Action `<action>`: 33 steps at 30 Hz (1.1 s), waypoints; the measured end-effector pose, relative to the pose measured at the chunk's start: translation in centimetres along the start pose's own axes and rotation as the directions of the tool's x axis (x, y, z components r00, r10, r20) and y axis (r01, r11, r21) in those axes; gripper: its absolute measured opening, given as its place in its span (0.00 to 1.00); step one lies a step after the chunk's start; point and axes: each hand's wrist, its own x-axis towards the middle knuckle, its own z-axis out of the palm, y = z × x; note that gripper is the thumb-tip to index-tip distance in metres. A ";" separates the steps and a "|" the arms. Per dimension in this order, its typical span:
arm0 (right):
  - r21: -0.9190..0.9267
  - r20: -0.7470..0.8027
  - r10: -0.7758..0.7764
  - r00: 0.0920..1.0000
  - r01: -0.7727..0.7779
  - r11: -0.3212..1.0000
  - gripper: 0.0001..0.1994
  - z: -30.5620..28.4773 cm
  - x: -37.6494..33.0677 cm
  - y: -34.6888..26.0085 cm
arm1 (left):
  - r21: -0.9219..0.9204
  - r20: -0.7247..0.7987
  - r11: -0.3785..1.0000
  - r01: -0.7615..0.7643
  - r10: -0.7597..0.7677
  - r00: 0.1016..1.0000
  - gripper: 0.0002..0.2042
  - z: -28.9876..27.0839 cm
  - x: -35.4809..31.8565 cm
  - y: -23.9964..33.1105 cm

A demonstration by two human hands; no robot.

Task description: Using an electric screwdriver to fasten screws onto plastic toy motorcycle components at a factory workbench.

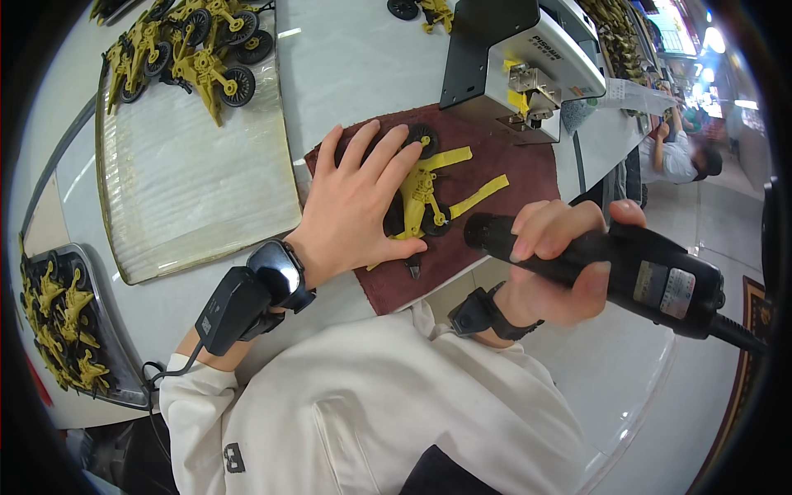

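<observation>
My left hand (359, 194) lies over a yellow toy motorcycle (419, 191) with black wheels, on a maroon mat (520, 173). Its fingers are spread, the fingertips by the upper wheel and the thumb along the lower end; the palm hides part of the toy. Two yellow tape strips (480, 196) stick out from the toy toward the right. My right hand (561, 268) is closed around a black corded electric screwdriver (615, 268). The tool's front end points left, a little to the right of the toy's lower wheel, and its bit cannot be made out.
A shallow clear-lined tray (198, 198) at the left has several yellow toy motorcycles (198, 54) heaped at its far end. A metal tray (107, 330) holds more at the lower left. Beyond the mat stands a black-and-white machine (520, 66). Another person (681, 153) sits at far right.
</observation>
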 end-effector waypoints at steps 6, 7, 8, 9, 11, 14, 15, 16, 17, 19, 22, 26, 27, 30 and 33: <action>-0.010 -0.054 0.065 0.996 -0.066 0.998 0.28 0.3 -0.3 0.9 | -0.003 0.001 1.000 0.003 -0.003 1.000 0.46 -0.1 -0.1 0.0; 0.008 -0.057 0.088 0.994 -0.088 0.996 0.28 0.4 -0.4 1.0 | -0.002 0.002 1.000 0.004 -0.004 1.000 0.46 -0.1 0.0 0.0; 0.006 -0.064 0.083 0.994 -0.083 0.997 0.28 0.5 -0.4 0.9 | -0.009 0.004 1.000 0.004 -0.004 1.000 0.46 -0.1 0.0 0.0; 0.006 -0.064 0.085 0.994 -0.085 0.996 0.28 0.5 -0.5 1.0 | -0.016 0.006 1.000 0.004 -0.004 1.000 0.46 0.0 0.0 0.0; -0.014 -0.081 0.056 0.995 -0.058 0.998 0.28 0.4 -0.7 1.2 | -0.013 0.004 1.000 0.005 -0.005 1.000 0.46 0.0 0.0 0.0; 0.031 -0.048 0.062 0.997 -0.061 0.998 0.27 0.6 -0.7 1.3 | -0.009 0.003 1.000 0.006 -0.006 1.000 0.46 0.0 0.1 -0.1; 0.031 -0.048 0.060 0.997 -0.059 0.998 0.27 0.5 -0.6 1.4 | -0.008 0.004 1.000 0.007 -0.007 1.000 0.46 0.0 0.1 -0.1; 0.043 -0.015 0.075 0.997 -0.074 0.996 0.27 0.4 -0.6 1.4 | -0.006 0.002 1.000 0.006 -0.006 1.000 0.46 -0.1 0.2 -0.1; 0.055 0.018 0.089 0.996 -0.090 0.994 0.27 0.3 -0.6 1.4 | -0.003 0.005 1.000 0.007 -0.006 1.000 0.46 0.0 0.1 -0.1; 0.069 0.035 0.104 0.994 -0.106 0.992 0.27 0.1 -0.5 1.3 | 0.004 0.002 1.000 0.008 -0.008 1.000 0.46 0.0 -0.1 -0.1; 0.116 0.033 0.061 0.998 -0.064 0.991 0.26 -0.7 0.9 0.9 | 0.014 -0.009 1.000 -0.002 0.003 1.000 0.46 0.2 0.0 -0.1; -0.150 -0.259 -0.180 0.949 0.144 0.978 0.17 -2.4 8.1 -1.0 | 0.016 0.008 1.000 0.002 -0.002 1.000 0.46 0.2 -0.5 0.3; -0.324 -0.355 -0.274 0.894 0.157 0.933 0.15 -2.1 9.8 -0.4 | 0.021 0.012 1.000 0.004 -0.005 1.000 0.46 0.3 -0.2 0.1; -0.331 -0.342 -0.263 0.902 0.146 0.932 0.12 -2.5 12.1 2.2 | 0.004 0.000 1.000 -0.008 0.008 1.000 0.46 0.2 -0.2 0.1; -0.248 -0.335 -0.150 0.930 0.066 0.966 0.12 -1.8 11.0 1.8 | -0.004 -0.009 1.000 -0.013 0.013 1.000 0.47 0.0 -0.3 -0.1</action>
